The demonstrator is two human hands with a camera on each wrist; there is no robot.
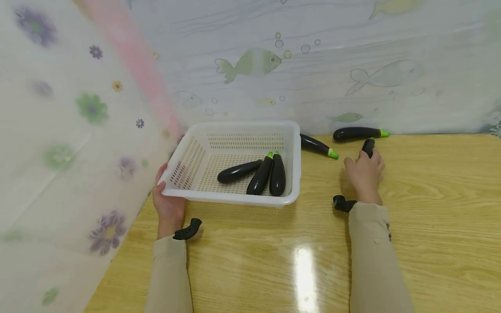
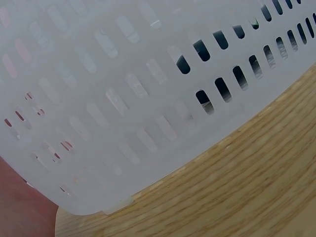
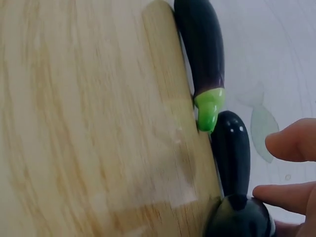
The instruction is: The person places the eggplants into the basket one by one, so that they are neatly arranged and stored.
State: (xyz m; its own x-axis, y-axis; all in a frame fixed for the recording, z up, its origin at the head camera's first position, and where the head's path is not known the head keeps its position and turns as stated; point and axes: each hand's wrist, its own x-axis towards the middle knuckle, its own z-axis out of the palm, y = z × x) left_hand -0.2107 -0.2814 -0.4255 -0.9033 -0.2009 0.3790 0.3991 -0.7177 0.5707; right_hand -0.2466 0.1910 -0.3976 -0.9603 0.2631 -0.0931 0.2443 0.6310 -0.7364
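My left hand (image 1: 169,204) grips the near left corner of a white plastic basket (image 1: 231,198), thumb over the rim. Slotted basket wall (image 2: 118,103) fills most of the left wrist view. Three dark eggplants, one of them an eggplant (image 1: 238,171) lying aslant, rest in the basket's right half. To the right of the basket, my right hand (image 1: 364,176) reaches over another eggplant (image 1: 368,147). In the right wrist view a fingertip touches that eggplant (image 3: 239,219), while the thumb (image 3: 291,140) stands apart from it.
Against the basket's right side lies an eggplant (image 1: 316,145) with a green stem end. Another eggplant (image 1: 356,134) lies along the back edge of the wooden table (image 1: 250,261). Sheets printed with fish and flowers (image 1: 250,63) rise behind and at the left.
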